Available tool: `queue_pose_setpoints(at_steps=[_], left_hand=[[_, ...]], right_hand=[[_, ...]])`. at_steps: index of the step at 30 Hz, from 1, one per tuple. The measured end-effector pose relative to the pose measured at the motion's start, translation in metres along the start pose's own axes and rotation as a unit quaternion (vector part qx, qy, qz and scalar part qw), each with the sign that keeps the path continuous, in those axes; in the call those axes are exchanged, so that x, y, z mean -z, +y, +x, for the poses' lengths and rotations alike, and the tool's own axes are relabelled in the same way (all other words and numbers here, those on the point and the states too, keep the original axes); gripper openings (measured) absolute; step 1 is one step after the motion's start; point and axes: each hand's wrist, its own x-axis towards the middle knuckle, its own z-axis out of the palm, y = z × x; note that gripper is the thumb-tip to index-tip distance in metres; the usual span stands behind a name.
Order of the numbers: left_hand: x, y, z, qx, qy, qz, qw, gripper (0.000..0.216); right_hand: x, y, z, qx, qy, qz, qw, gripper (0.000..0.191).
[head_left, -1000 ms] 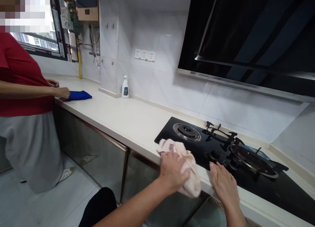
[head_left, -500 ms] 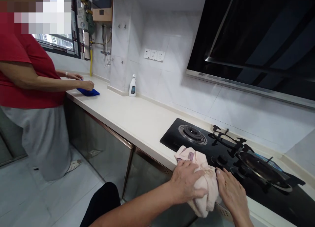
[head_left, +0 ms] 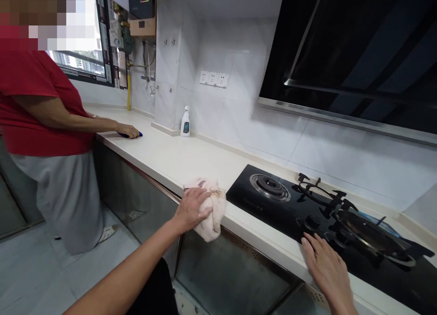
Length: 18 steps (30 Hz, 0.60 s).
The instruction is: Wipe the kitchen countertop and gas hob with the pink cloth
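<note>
A crumpled pale pink cloth (head_left: pixel 215 210) lies over the front edge of the white countertop (head_left: pixel 164 158), left of the black gas hob (head_left: pixel 244 192). On top of it, my left hand (head_left: pixel 194 208) presses and grips the fabric, part of which hangs down over the edge. My right hand (head_left: pixel 326 262) rests with fingers stretched along the counter's front edge, its fingertips at the hob's near side by the knobs (head_left: pixel 311 222). Nothing is held in that hand.
A person in a red top (head_left: pixel 44 101) stands at the left, one hand on a blue cloth (head_left: pixel 139 134). A white spray bottle (head_left: pixel 185 123) stands by the wall. Loose pan supports (head_left: pixel 317 190) lie on the hob, under a black range hood (head_left: pixel 358 55).
My left hand has slid the pink cloth leftward along the counter edge, away from my right hand, which stays near the hob. The other person's hand now lies flatter on the blue cloth.
</note>
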Motion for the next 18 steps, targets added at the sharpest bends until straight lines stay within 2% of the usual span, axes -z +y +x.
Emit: queue_pose_setpoints(at_steps=[3, 5, 7, 10, 13, 18], left_hand=[[0.01, -0.033, 0.0, 0.035, 0.018, 0.002, 0.999, 0.046], [0.011, -0.041, 0.001, 0.05, 0.034, 0.001, 0.998, 0.043], [0.008, -0.04, 0.002, 0.065, 0.055, 0.004, 0.996, 0.04], [-0.003, -0.022, 0.004, 0.11, 0.101, 0.018, 0.989, 0.034], [-0.013, 0.006, 0.006, 0.148, 0.132, 0.032, 0.98, 0.03], [-0.025, 0.067, 0.007, 0.128, 0.122, 0.005, 0.984, 0.022]], right_hand=[[0.002, -0.002, 0.0, -0.004, -0.003, 0.003, 1.0, 0.088], [0.002, -0.003, -0.001, -0.007, -0.003, 0.002, 1.0, 0.089], [0.001, -0.003, -0.001, -0.007, -0.002, -0.002, 1.0, 0.089], [-0.002, -0.001, -0.002, -0.001, 0.002, -0.009, 1.0, 0.087], [-0.005, 0.003, -0.002, 0.006, 0.005, -0.016, 1.0, 0.085], [-0.007, 0.006, -0.002, 0.006, 0.009, -0.017, 1.0, 0.08]])
